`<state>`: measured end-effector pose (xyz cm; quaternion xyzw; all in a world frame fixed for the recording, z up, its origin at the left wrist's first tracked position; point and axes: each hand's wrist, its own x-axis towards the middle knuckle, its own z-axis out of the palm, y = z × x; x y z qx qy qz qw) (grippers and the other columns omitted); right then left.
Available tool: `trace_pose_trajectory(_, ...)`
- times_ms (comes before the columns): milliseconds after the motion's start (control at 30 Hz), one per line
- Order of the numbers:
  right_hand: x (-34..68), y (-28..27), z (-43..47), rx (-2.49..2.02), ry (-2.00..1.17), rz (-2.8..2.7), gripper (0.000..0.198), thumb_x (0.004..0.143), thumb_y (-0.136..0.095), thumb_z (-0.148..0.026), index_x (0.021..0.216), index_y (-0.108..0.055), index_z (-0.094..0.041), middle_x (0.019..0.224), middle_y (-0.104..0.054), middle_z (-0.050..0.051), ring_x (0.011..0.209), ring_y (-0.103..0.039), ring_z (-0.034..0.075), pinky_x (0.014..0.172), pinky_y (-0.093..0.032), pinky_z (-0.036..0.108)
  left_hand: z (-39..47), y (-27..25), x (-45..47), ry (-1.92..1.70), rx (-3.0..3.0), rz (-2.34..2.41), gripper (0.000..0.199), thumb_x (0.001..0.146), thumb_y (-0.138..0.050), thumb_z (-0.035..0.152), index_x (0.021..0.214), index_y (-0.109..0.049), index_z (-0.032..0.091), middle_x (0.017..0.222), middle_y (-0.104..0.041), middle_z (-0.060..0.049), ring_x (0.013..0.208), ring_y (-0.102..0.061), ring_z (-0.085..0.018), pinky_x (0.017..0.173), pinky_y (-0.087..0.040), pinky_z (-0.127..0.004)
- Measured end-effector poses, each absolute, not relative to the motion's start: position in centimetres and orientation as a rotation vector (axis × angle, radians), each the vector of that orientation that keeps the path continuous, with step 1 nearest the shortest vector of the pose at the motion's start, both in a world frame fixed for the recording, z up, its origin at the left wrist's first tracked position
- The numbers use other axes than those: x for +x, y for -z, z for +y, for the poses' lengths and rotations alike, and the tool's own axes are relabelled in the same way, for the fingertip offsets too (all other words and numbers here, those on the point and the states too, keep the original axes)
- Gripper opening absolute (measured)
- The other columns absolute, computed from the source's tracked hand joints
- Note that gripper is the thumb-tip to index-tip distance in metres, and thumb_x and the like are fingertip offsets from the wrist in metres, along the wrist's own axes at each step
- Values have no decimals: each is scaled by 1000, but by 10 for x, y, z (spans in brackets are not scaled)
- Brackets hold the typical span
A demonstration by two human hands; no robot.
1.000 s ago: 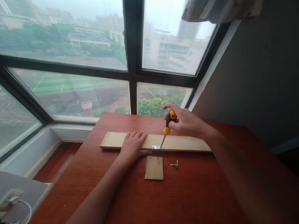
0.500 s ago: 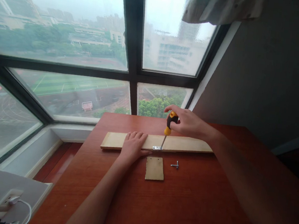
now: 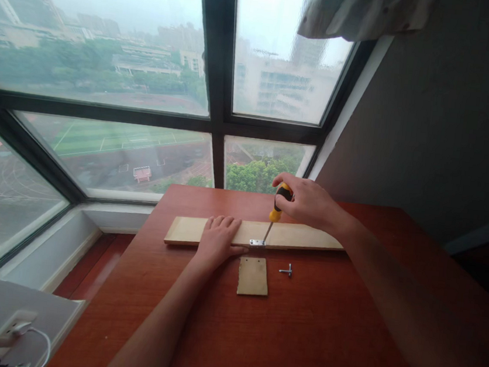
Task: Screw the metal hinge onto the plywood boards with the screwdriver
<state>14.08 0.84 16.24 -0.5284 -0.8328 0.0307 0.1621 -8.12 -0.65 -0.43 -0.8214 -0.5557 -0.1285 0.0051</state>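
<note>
A long pale wooden board (image 3: 309, 237) lies across the table. My left hand (image 3: 219, 236) rests flat on it, fingers stretched over its top and thumb along the near edge. A small metal hinge (image 3: 258, 243) sits at the board's near edge, just right of that thumb. My right hand (image 3: 308, 199) is wrapped round the handle of a yellow and black screwdriver (image 3: 275, 215). The screwdriver leans slightly, its tip at the right end of the hinge. In front lies a small square wooden piece (image 3: 254, 277) with two holes near its far edge.
A few loose screws (image 3: 287, 270) lie to the right of the square piece. The reddish-brown table (image 3: 297, 337) reaches up to the large window (image 3: 219, 123). At lower left, a white plug (image 3: 24, 328) sits in a wall socket.
My right hand has shifted slightly to the right and turned a little on the screwdriver handle. The left hand, board and hinge have stayed in place.
</note>
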Motion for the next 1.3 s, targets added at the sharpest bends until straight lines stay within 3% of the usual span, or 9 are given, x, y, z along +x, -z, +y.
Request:
trace_pose_trajectory(133, 135, -161, 6, -1723, 236, -2285, 36, 89, -47, -55, 101, -63, -25, 80, -69, 6, 70, -62, 23, 60, -37, 30, -6, 4, -81, 416, -2579, -1737, 71, 71, -67, 64, 129, -51, 27, 128, -57, -10, 119, -47, -31, 104, -30, -43)
trace_pose_trajectory(267, 137, -161, 8, -1562, 35, -2364, 30, 87, -54, -40, 113, -59, -25, 92, -70, 5, 78, -64, 21, 63, -40, 29, -6, 3, -81, 403, -2581, -1759, 69, 71, -68, 63, 129, -52, 29, 129, -58, -9, 118, -47, -31, 104, -29, -43)
trace_pose_trajectory(400, 142, -161, 9, -1425, -204, -2376, 38, 81, -58, -27, 119, -56, -23, 99, -70, 3, 83, -63, 17, 66, -42, 25, -5, 1, -81, 390, -2595, -1770, 69, 71, -68, 63, 129, -52, 30, 129, -58, -8, 117, -48, -31, 103, -30, -42)
trace_pose_trajectory(567, 137, -158, 4, -1671, 187, -2277, 38, 87, -52, -55, 109, -60, -24, 89, -70, 5, 71, -63, 22, 58, -38, 29, -5, 1, -81, 390, -2588, -1743, 71, 71, -67, 64, 129, -53, 27, 128, -59, -9, 115, -49, -30, 101, -32, -42)
trace_pose_trajectory(633, 135, -158, 4, -1711, 248, -2265, 40, 86, -52, -57, 109, -60, -24, 87, -71, 6, 70, -64, 23, 59, -38, 30, -5, 1, -80, 374, -2589, -1738, 70, 71, -68, 64, 128, -53, 27, 128, -59, -9, 115, -50, -31, 101, -32, -42)
trace_pose_trajectory(867, 141, -158, 8, -1333, -216, -2375, 38, 79, -57, -22, 116, -54, -22, 100, -69, 3, 83, -63, 17, 69, -45, 26, -4, 2, -80, 341, -2587, -1737, 67, 73, -66, 63, 128, -52, 29, 128, -59, -9, 115, -49, -31, 100, -31, -43)
trace_pose_trajectory(1100, 138, -158, 8, -1626, 163, -2272, 32, 88, -51, -48, 103, -61, -22, 91, -70, 7, 75, -63, 24, 63, -42, 33, -5, 2, -79, 333, -2577, -1709, 66, 72, -67, 62, 126, -53, 28, 124, -61, -9, 114, -50, -31, 98, -33, -42)
trace_pose_trajectory(1200, 139, -159, 10, -1479, -2, -2333, 27, 86, -55, -36, 109, -59, -22, 98, -69, 6, 83, -63, 21, 69, -44, 31, -5, 1, -79, 349, -2573, -1705, 63, 75, -63, 63, 126, -53, 27, 123, -61, -9, 114, -51, -31, 97, -33, -42)
trace_pose_trajectory(1300, 143, -162, 12, -1284, -274, -2398, 35, 79, -56, -20, 115, -55, -21, 103, -68, 4, 86, -62, 17, 74, -46, 27, -4, 2, -80, 361, -2572, -1704, 63, 75, -62, 64, 125, -53, 27, 123, -61, -9, 114, -51, -31, 97, -33, -42)
